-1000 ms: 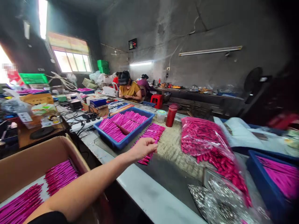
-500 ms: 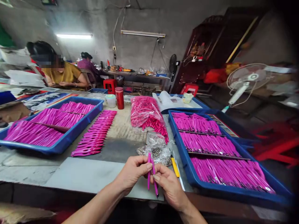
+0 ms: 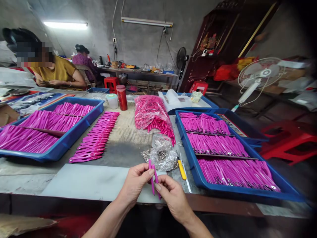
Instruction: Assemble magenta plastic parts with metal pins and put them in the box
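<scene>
At the table's front edge, my left hand (image 3: 135, 183) pinches a narrow magenta plastic strip (image 3: 152, 187) between thumb and fingers. A second magenta strip (image 3: 156, 177) stands close beside it, pinched by my right hand (image 3: 173, 196). Whether the two strips join as one piece I cannot tell. Just beyond my hands, clear plastic bags (image 3: 162, 158) hold small metal parts. Right of these lies a yellow-handled tool (image 3: 182, 170). Further left, a row of magenta plastic pieces (image 3: 95, 137) with looped shapes overlaps on the table.
Blue trays of magenta pieces stand left (image 3: 53, 153) and right (image 3: 190, 165). Behind the metal parts lies an open bag of pink pieces (image 3: 153, 112), near a red jar (image 3: 122, 98) and a white tub (image 3: 112, 101). A person in a yellow top (image 3: 59, 71) sits across at left.
The view has shifted, so the scene sits slightly higher and further left. Both hands keep their pinch on the magenta strips, the lower ends of which are a little closer together.
</scene>
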A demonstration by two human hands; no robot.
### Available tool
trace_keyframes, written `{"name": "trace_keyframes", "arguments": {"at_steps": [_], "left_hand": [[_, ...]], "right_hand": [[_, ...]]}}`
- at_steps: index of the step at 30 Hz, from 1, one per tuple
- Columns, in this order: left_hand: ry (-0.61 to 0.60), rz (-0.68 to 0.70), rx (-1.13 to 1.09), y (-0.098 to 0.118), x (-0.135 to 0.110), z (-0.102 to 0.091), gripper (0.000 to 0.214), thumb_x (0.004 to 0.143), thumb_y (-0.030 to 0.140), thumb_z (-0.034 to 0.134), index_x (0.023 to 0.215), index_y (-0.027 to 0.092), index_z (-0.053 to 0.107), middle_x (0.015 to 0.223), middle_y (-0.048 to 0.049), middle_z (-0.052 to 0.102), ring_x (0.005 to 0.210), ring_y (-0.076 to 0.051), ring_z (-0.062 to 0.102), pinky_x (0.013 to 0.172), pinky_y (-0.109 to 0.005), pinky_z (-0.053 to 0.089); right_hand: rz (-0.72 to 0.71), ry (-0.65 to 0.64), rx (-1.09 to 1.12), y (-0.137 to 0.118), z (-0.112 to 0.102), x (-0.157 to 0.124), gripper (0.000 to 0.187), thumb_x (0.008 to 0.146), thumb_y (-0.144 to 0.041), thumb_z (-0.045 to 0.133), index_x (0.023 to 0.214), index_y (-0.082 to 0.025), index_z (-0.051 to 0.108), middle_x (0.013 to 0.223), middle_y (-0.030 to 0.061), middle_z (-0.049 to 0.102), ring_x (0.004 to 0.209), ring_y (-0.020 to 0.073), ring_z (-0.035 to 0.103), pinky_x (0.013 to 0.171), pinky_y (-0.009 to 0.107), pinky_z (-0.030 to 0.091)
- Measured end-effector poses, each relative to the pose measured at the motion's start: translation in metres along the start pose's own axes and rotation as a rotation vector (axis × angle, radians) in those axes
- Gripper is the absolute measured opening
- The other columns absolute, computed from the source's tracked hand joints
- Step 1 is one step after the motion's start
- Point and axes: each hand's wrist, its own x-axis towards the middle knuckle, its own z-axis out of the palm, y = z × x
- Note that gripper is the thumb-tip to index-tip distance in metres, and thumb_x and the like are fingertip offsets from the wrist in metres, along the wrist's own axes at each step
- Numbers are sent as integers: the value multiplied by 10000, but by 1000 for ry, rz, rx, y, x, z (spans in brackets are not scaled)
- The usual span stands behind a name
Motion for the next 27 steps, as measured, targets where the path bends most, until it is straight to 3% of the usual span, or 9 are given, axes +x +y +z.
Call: {"name": "trace_keyframes", "arguments": {"at_steps": [7, 27], "left_hand": [[-40, -22, -1, -6, -3, 0, 263, 635, 384, 647, 683, 126, 621, 610, 2, 539, 576, -99, 435, 560, -210, 356], [-20, -56, -33, -8, -5, 3, 276, 575, 394, 688, 631, 131, 626, 562, 12, 541, 538, -95, 444, 538, -208, 364]], "right_hand": [[-26, 22, 16, -7, 3, 0, 221, 775, -376, 526, 744, -160, 562, 655, -3, 515, 585, 110, 432, 542, 222, 362], [-1, 55, -20, -3, 5, -2, 295, 771, -437, 520, 755, -152, 594, 628, -2, 508, 575, 113, 431, 525, 218, 361]]}}
